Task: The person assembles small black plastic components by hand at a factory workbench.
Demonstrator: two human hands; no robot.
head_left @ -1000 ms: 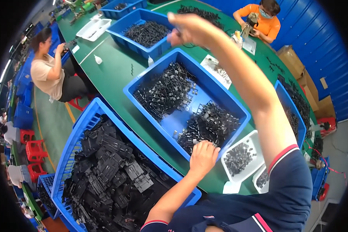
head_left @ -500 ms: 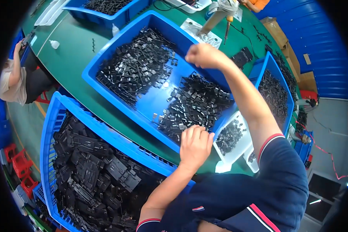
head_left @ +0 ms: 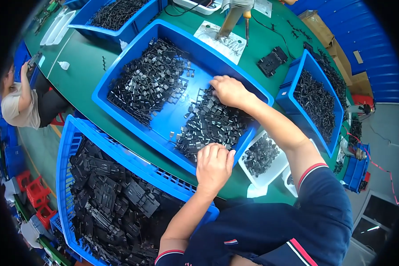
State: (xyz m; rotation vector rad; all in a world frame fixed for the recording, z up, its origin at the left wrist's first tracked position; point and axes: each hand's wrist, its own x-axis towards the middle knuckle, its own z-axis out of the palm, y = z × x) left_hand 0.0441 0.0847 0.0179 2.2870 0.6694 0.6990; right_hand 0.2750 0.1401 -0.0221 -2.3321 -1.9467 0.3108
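In the head view, the right-hand pile of small black parts (head_left: 208,126) lies inside the blue tub (head_left: 165,126), whose long side follows the counter's (head_left: 84,82) near edge. It spreads nearward and left from the right hand's (head_left: 229,91) half-curled fingers; the left hand (head_left: 215,165), loosely curled, meets its near edge — whether either grips a part cannot be told.

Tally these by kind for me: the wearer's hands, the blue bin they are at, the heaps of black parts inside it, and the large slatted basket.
Hands: 2, left hand and right hand
Blue bin: 1
Heaps: 2, left heap and right heap
Slatted basket: 1
Total: 6
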